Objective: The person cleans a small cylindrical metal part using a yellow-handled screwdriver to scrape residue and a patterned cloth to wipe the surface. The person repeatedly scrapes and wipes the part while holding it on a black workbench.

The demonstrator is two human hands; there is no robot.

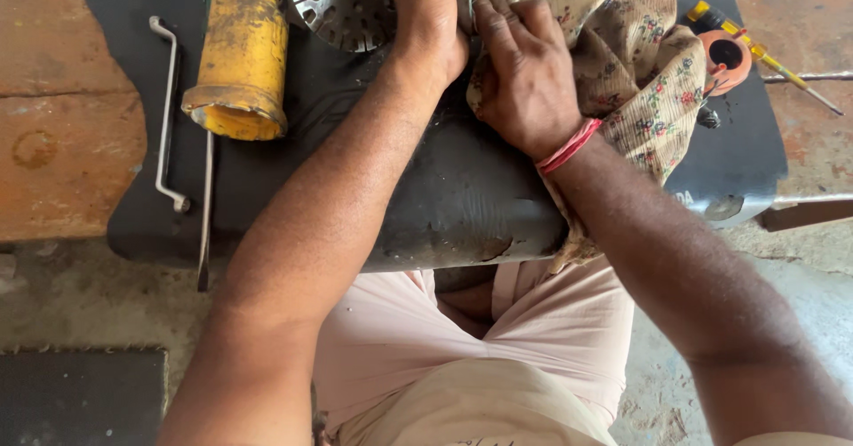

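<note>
Floral cloth, soft, light and easily bunched, is pressed by the right hand against a perforated metal disc at the far edge of the black mat. Left hand is clamped on the disc rim; the disc looks stiff, heavy and best held there. A yellow cylinder lies at the mat's left, with a screwdriver at its right. Rough concrete floor.
</note>
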